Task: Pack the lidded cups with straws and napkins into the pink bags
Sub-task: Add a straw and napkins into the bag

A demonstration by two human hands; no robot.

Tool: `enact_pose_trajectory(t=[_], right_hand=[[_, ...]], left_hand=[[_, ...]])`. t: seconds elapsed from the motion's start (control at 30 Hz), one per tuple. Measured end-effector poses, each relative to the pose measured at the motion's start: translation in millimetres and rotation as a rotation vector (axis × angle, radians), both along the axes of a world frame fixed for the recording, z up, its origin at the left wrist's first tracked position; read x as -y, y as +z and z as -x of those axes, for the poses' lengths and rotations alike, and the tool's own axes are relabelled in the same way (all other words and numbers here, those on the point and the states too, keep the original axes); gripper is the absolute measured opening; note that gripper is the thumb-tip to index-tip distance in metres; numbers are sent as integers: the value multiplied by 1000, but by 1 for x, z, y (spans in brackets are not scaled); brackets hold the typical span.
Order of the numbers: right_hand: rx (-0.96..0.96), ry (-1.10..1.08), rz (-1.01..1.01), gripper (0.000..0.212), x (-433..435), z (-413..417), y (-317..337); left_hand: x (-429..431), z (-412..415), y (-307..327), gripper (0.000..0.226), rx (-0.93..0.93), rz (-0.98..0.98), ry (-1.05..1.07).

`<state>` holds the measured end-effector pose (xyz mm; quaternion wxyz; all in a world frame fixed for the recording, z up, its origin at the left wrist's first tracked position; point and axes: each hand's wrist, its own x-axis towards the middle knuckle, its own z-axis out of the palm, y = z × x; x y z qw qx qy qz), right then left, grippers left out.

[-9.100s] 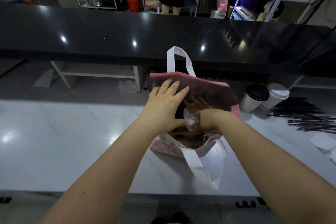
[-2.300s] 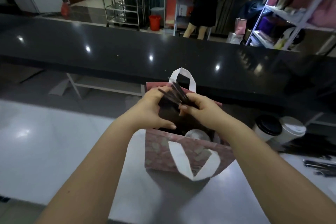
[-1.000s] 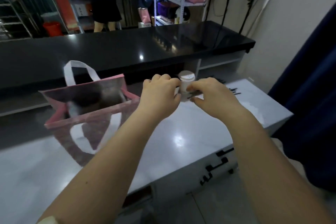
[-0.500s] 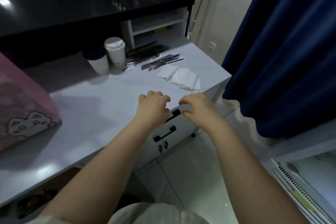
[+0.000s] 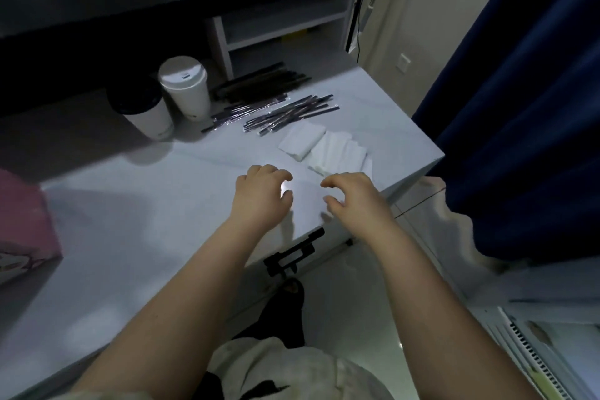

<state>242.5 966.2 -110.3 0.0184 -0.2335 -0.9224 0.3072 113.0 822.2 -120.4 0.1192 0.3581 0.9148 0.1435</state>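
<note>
A pink bag [image 5: 24, 221] is seen cut off at the left edge of the bench [image 5: 146, 221]; its inside is not shown. Two lidded cups are left unpacked at the far edge: a black-lidded cup [image 5: 144, 112] and, just beside it, a white-lidded cup [image 5: 185, 88]. To their right the wrapped straws [image 5: 292, 112] are spread out, and the folded napkins [image 5: 328, 149] are stacked near the right corner. The task is therefore judged to be partly done, with at least these two cups, their straws and napkins yet to be bagged.

The left hand [image 5: 261, 196] and the right hand [image 5: 354, 196] are held over the bench near its front right edge, just short of the napkins. The fingers of both are loosely curled and nothing is held in either.

Compared with half a second earlier, both hands are found further forward, over the bench top instead of its front edge, and the right hand's fingers are spread wider. The straws held over the bag two seconds earlier are gone from the hands.
</note>
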Motion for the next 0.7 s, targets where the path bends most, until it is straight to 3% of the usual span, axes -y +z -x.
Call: enact_pose_trajectory(t=[0.23,0.47,0.7], right_hand=[[90,-18,-69,28,-70,77,-5],[158,1,-51,36,-123,115,-18],[271,317,3,48,-154,137,-26]], left_hand=[[-70,86,-6,36,11,-29,-3],[-102,116,-16,31,55,-39,35],[-111,121,-15,28,37,-90,189]])
